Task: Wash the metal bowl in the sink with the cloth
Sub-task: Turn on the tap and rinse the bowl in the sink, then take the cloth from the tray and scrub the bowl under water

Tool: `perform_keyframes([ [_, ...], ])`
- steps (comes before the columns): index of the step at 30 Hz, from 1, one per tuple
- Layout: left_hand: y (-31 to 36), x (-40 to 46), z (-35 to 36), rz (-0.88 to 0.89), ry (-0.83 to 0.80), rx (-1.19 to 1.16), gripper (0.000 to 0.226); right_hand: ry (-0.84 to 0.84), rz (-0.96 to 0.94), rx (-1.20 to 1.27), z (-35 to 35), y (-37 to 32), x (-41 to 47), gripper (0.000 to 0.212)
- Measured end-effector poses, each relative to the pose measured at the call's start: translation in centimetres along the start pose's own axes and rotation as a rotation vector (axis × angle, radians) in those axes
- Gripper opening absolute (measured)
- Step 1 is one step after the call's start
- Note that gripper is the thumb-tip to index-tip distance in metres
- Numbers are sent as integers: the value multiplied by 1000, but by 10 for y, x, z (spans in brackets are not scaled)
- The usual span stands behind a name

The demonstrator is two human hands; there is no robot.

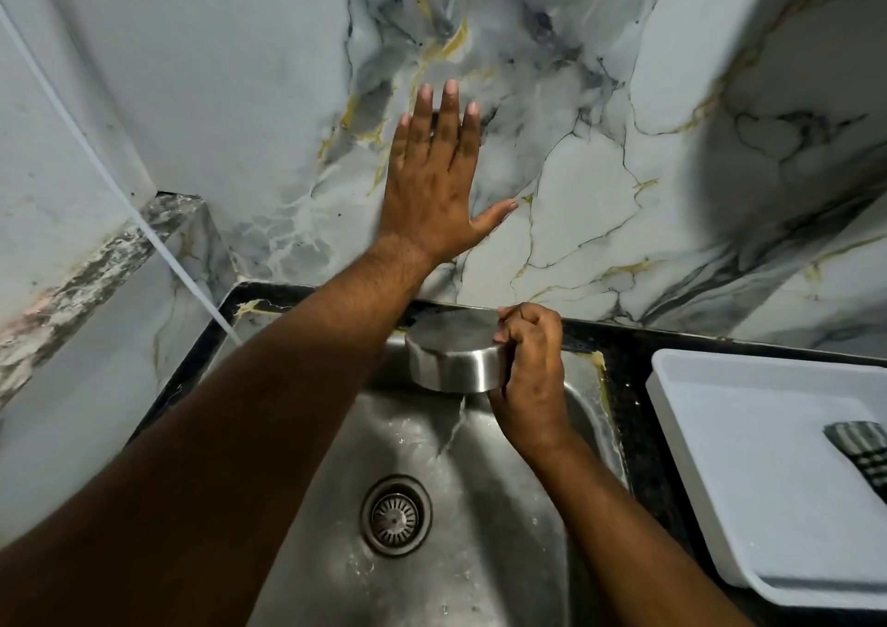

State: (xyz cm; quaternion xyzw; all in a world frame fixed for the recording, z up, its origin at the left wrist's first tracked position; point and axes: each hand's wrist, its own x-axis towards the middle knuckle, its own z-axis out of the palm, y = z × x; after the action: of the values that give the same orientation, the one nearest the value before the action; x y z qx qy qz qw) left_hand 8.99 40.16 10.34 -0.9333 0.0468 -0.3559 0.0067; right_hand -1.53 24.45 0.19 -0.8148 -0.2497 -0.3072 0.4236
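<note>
The metal bowl (456, 355) is upside down, tilted, above the back of the steel sink (480, 554). My right hand (530, 372) grips its right rim. A thin stream of water runs from the bowl's lower edge into the sink. My left hand (434, 180) is raised flat against the marble wall, fingers spread, holding nothing; something dark shows just behind its fingers. A striped grey cloth (859, 451) lies in the white tray at the right edge.
A white plastic tray (749, 458) sits on the black counter to the right of the sink. The drain (396, 515) is in the sink's middle. A marble wall (624, 146) rises behind, with a ledge (96, 261) at the left.
</note>
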Motion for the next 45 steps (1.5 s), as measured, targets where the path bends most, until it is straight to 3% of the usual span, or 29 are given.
perform_keyframes([
  [3,0,0,2,7,28,-3,102,-41,20,29,-3,-3,-6,23],
  [5,-1,0,3,3,32,-4,102,-102,-71,-52,-2,-2,-15,40],
  [7,-1,0,4,-6,24,-7,103,-135,-1,-48,0,-3,-25,44],
  [11,-2,0,-5,-2,-74,-31,105,-110,338,-52,8,-12,-31,42],
  [15,0,-21,-21,6,-104,-176,86,-223,1151,280,-15,-7,-15,36],
  [17,11,-60,-29,3,-70,-330,73,-342,1274,365,-39,-4,-9,38],
  [20,48,-131,-39,-185,-157,-681,70,-416,1261,382,-77,-8,-6,27],
  [24,104,-164,-49,-787,-520,-1315,63,-454,1196,367,-111,-8,-15,34],
  [29,158,-156,-48,-977,-738,-1483,39,-409,1255,426,-165,15,-33,25],
  [33,219,-141,-39,-1208,-807,-1613,34,-271,1241,484,-231,58,-36,22],
  [36,273,-126,-29,-1330,-829,-1699,37,-105,946,101,-290,118,-45,15],
  [37,293,-120,-26,-1361,-836,-1708,39,-111,856,-66,-312,142,-49,26],
  [40,350,-101,-13,-1450,-816,-1710,38,-323,740,-428,-366,220,-69,57],
  [45,418,-74,13,-1466,-755,-1680,29,-637,654,-700,-395,312,-101,72],
])
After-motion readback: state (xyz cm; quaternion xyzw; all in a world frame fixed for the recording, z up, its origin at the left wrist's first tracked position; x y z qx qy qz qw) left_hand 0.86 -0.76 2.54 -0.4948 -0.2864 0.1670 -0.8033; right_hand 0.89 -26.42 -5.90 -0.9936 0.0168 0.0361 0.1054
